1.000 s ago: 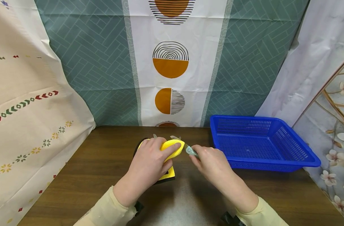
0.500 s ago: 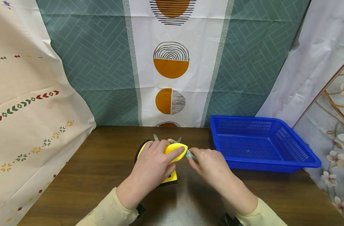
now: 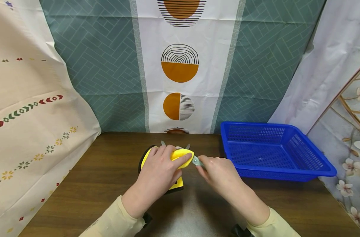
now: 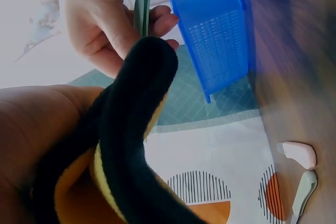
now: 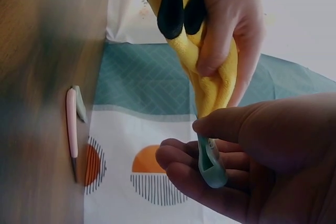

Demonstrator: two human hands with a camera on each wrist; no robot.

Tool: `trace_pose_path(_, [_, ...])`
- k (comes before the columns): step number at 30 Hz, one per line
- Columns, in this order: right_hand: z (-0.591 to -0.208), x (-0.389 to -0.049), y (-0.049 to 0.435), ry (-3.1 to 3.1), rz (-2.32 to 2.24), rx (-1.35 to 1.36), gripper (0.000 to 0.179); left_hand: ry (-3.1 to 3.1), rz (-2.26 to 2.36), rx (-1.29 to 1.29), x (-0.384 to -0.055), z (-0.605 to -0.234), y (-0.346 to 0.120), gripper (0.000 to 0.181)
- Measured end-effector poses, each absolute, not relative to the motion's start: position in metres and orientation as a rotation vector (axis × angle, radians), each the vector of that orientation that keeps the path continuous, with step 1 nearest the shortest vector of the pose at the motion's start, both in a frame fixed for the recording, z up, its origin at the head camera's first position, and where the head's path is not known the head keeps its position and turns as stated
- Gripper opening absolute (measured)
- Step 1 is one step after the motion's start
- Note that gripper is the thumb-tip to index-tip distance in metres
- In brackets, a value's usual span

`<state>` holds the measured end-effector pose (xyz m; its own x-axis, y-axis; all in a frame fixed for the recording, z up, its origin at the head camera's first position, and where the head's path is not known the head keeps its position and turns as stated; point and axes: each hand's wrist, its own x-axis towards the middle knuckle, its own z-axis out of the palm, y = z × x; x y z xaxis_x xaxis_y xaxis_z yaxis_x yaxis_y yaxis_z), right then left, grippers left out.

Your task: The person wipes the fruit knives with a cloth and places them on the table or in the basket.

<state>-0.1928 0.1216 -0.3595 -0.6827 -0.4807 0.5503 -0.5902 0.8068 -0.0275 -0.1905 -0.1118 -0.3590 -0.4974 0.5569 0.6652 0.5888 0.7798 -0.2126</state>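
My left hand (image 3: 157,169) pinches a folded yellow cloth (image 3: 184,154) with black edging, around the blade end of a folding knife. My right hand (image 3: 222,172) holds this knife by its pale green handle (image 3: 196,161), seen in the right wrist view as a slotted handle (image 5: 212,174) between thumb and fingers. The cloth hides the blade. Behind the left hand on the table lie a pink-handled knife (image 5: 72,121) and another pale green-handled knife (image 5: 80,103); the left wrist view also shows this pink handle (image 4: 300,155) near the table's far edge.
A blue plastic basket (image 3: 280,174) with perforated sides stands on the dark wooden table (image 3: 106,171), to the right behind my right hand. Patterned fabric (image 3: 108,65) hangs along the back, with more cloth on both sides.
A strip of blade showed between cloth and handle a second ago; now the cloth meets the handle. Over the last half second, the cloth has shifted slightly left, showing more of the handle.
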Motion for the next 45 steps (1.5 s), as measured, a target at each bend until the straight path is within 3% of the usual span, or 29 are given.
trace_pose_path(10, [-0.361, -0.193, 0.123, -2.413, 0.266, 0.793, 0.015, -2.227, -0.020, -0.804, -0.196, -0.358, -0.119, 0.053])
trace_pose_path(19, [-0.360, -0.191, 0.124, -2.396, 0.265, 0.792, 0.017, -2.183, -0.022, -0.767, -0.204, -0.358, -0.127, 0.041])
trace_pose_path(45, [-0.361, -0.193, 0.127, -2.389, 0.277, 0.785, 0.016, -2.354, -0.029, -0.665, -0.214, -0.349, -0.150, 0.048])
